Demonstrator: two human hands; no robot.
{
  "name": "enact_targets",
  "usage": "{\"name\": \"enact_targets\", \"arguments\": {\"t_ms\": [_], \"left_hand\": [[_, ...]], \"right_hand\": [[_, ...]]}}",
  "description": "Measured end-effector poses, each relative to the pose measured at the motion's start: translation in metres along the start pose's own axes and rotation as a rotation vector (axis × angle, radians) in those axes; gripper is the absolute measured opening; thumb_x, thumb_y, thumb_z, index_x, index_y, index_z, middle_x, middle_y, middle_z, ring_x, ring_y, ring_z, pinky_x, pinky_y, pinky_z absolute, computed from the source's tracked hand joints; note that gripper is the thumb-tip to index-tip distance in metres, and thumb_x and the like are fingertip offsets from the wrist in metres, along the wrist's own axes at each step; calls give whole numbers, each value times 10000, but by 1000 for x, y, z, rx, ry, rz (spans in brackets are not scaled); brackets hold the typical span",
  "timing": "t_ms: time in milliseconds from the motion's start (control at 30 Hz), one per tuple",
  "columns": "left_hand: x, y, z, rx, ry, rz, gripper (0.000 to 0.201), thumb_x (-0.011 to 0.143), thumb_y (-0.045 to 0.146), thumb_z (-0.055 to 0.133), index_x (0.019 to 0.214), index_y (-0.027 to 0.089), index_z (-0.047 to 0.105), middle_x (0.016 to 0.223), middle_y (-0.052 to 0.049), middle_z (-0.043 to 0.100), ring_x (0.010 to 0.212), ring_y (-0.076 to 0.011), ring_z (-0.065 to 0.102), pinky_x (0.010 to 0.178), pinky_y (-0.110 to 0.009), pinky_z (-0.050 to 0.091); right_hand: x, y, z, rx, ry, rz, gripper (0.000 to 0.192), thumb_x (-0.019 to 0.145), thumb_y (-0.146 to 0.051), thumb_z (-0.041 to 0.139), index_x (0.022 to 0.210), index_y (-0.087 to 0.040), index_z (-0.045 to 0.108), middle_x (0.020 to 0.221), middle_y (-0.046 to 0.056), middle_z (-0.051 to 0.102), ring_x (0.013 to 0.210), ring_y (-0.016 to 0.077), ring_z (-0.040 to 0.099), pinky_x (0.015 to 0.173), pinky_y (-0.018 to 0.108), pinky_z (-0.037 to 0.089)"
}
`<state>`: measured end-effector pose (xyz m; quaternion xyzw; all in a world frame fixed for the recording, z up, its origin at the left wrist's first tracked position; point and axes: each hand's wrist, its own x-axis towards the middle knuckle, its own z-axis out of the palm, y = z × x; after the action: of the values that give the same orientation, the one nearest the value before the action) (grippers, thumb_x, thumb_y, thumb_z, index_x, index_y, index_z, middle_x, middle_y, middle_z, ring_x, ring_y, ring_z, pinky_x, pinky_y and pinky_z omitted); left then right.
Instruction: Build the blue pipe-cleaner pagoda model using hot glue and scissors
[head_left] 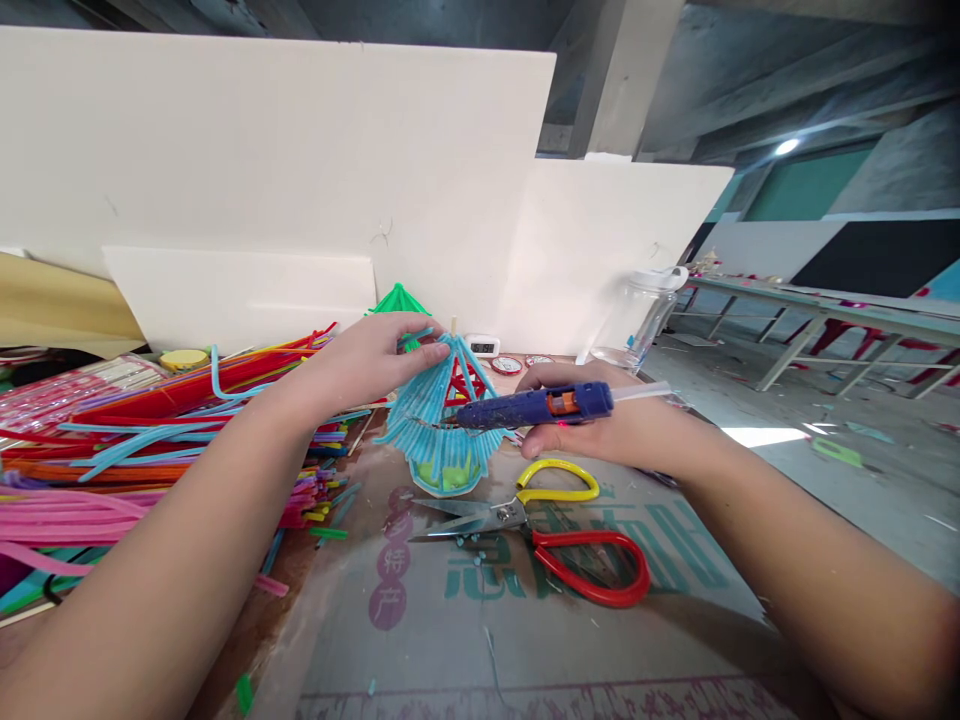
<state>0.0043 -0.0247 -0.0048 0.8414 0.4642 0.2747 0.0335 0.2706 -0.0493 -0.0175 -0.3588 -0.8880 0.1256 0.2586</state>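
In the middle of the head view stands a small pavilion model (420, 410) with a blue roof of pipe cleaners laid side by side. Part of the roof is uncovered, and a red lattice shows through. My left hand (409, 350) is closed on the upper left of this roof, thumb and fingers near its peak. A dark blue hot glue gun (517, 408), with a clear glue stick out of its back, is in my right hand (585, 430). Its nozzle points left, at the roof's front. Scissors (510, 515) with one yellow and one red handle lie open just below.
Bundles of coloured pipe cleaners (90, 505) cover the left side. Behind the model are a green roof piece (400, 300), a small digital clock (482, 346) and a clear plastic jug (634, 320). White boards (262, 170) rise at the back. A printed plastic sheet (420, 650) covers the table.
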Motion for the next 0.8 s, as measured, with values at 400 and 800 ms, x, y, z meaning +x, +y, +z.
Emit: {"name": "enact_targets", "arguments": {"t_ms": [400,800], "left_hand": [[-1,1,0,-26,-3,-4,419,899,535,445,1066,222,668,976,-39,700,804,-204,598,682,-303,406],[0,0,0,-23,-6,4,406,904,530,449,1055,223,669,974,-36,695,802,-204,591,681,-303,391]], "right_hand": [[0,-8,-1,-3,45,36,408,685,-512,786,949,-211,705,976,63,735,808,213,669,693,295,511],[-2,-5,0,-19,17,18,376,704,-493,791,980,-250,710,946,40,733,943,245,680,792,308,531]]}}
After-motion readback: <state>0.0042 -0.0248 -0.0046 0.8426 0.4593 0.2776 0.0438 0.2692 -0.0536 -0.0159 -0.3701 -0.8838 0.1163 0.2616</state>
